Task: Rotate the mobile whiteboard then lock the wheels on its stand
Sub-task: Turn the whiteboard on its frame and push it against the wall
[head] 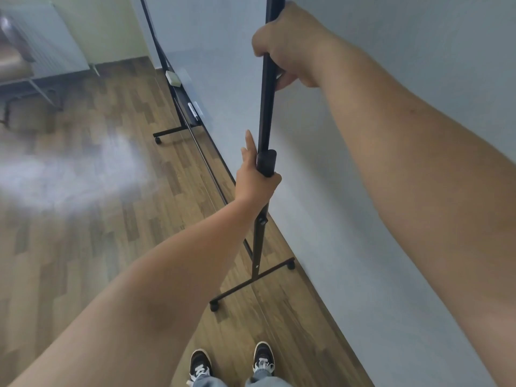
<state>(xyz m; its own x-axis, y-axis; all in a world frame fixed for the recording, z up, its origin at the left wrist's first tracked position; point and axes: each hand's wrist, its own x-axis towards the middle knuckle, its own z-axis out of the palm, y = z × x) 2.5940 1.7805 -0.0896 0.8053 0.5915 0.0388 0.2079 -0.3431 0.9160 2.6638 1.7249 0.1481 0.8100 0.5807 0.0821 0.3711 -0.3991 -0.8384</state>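
The mobile whiteboard (212, 60) stands edge-on along a grey wall, its white face turned left. Its near black upright post (265, 113) runs from the top of the view down to a T-shaped foot (251, 283) with two small black wheels, one at the near left (214, 305) and one by the wall (291, 265). My right hand (287, 46) is wrapped around the post high up. My left hand (255, 177) grips it lower, at a thick black collar, with the index finger stretched up. The far foot and its wheel (158, 140) rest on the floor further back.
The grey wall (391, 163) runs close along the board's right side. A tray under the board carries an eraser (173, 78) and a marker (193, 110). A metal-framed seat (16, 79) stands at the far left. Wood floor (97, 219) stretches left; my shoes (231, 361) stand below.
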